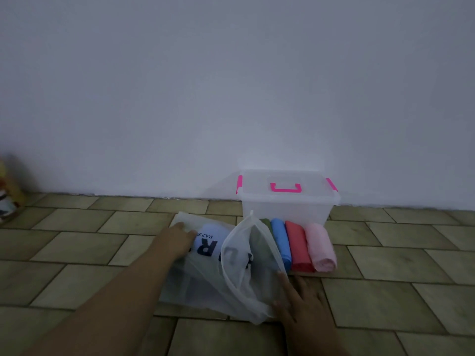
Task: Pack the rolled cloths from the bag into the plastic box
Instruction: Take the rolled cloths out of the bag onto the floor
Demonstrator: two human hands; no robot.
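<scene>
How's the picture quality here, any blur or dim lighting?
Head view: dim and bluish overall, wall brighter just above the box; edges soft, the object at far left too blurred to identify; bag print partly readable; cloths keep distinct colours; floor tile lines bend from wide-angle distortion.

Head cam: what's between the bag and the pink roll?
Three rolled cloths on the floor between bag and pink roll: green, blue, red.

Home: tiled floor (77, 253); plain wall (231, 86)
</scene>
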